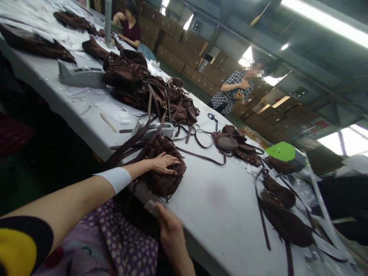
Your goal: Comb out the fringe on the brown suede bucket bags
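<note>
A dark brown fringed bag (161, 184) with metal eyelets lies at the near edge of the white table (201, 203). My left hand (165, 164) rests on top of it, palm down with the fingers stretched out. Just below the bag, by the table edge, my right hand (170, 224) is closed on a small pale grey piece (150, 207). Its exact kind is too blurred to make out. The bag's long straps (132, 143) trail off behind it to the left.
Brown bags are heaped (161, 97) beyond, beside grey tape dispensers (82, 74). More bags (281, 214) lie on the right, near a green-topped object (280, 151). Two people are across the table; one wears a checked shirt (227, 92). Stacked cartons (184, 53) line the back.
</note>
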The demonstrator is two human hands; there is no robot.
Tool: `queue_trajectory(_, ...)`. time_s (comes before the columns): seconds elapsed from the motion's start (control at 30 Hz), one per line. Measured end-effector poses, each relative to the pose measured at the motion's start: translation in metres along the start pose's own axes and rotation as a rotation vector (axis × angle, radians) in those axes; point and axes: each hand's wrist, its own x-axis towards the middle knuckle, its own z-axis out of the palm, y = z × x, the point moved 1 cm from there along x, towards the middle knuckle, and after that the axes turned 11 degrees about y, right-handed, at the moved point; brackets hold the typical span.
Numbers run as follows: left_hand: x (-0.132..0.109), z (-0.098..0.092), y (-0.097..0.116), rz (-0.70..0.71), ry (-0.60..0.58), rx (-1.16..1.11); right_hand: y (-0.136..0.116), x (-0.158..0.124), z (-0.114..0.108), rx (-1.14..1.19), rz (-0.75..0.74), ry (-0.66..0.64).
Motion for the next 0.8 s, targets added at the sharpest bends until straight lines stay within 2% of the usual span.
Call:
queue_trajectory(0.07, -0.001, -0.004, 0.006, -0.024, -0.042, -0.036, 0.007, 0.023, -0.029, -0.041, 0.033, 0.159)
queue_trajectory(0.13, -0.002, -0.01, 0.011, -0.049, -0.119, -0.167, 0.009, 0.042, -0.051, -0.084, -0.02, 0.207)
queue_trajectory(0.2, -0.004, -0.016, 0.014, -0.057, -0.153, -0.318, 0.006, 0.055, -0.062, -0.141, -0.08, 0.212)
queue_trajectory(0.27, -0.007, -0.022, 0.013, -0.058, -0.112, -0.395, 0.002, 0.066, -0.062, -0.231, -0.114, 0.235)
queue_trajectory(0.37, -0.01, -0.023, 0.01, -0.094, -0.062, -0.399, 0.001, 0.083, -0.048, -0.4, -0.119, 0.264)
queue_trajectory(0.47, -0.009, -0.018, 0.009, -0.12, -0.085, -0.348, 0.007, 0.089, -0.028, -0.532, -0.111, 0.189)
queue_trajectory(0.53, -0.008, -0.015, 0.01, -0.116, -0.104, -0.302, 0.011, 0.083, -0.019, -0.521, -0.114, 0.143)
queue_trajectory(0.67, -0.005, -0.008, 0.011, -0.091, -0.097, -0.217, 0.011, 0.047, -0.008, -0.261, -0.157, 0.038)
queue_trajectory(0.73, -0.005, -0.004, 0.01, -0.087, -0.09, -0.186, 0.006, 0.022, 0.003, -0.193, -0.219, -0.006)
queue_trajectory(0.8, -0.006, -0.001, 0.009, -0.078, -0.085, -0.161, -0.002, -0.003, 0.023, -0.211, -0.344, -0.036)
